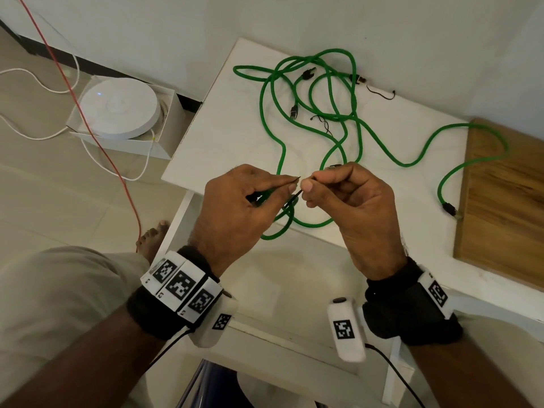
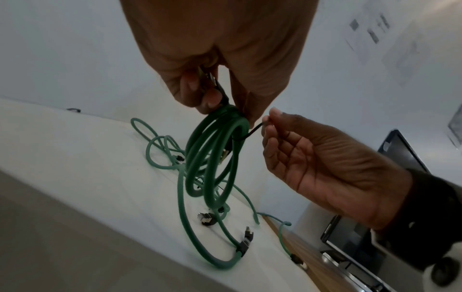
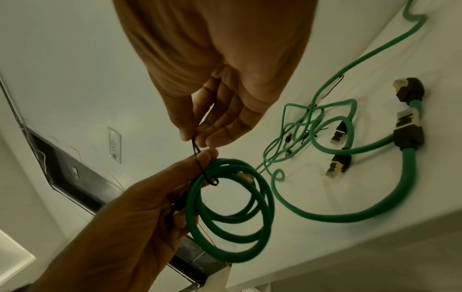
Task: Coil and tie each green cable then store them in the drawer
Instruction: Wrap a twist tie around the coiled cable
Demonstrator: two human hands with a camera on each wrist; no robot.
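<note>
Both hands [image 1: 297,201] pinch a black tie [image 3: 200,164] around the coiled cable [image 3: 230,213].

White round device [image 1: 119,108] in box – red wire [image 1: 97,136] on floor.

Left hand [image 1: 235,201] and right hand [image 1: 350,195] raised together, fingertips pinching, nearly touching

We note a black fabric band [image 1: 164,313] on the left wrist carrying white tiles printed with black square-code markers. The right wrist band [image 1: 412,313] matches it. Each has a white marker-tagged camera pod with a black lead. Bare foot [image 1: 151,240]; beige garment [image 1: 59,304].
</note>
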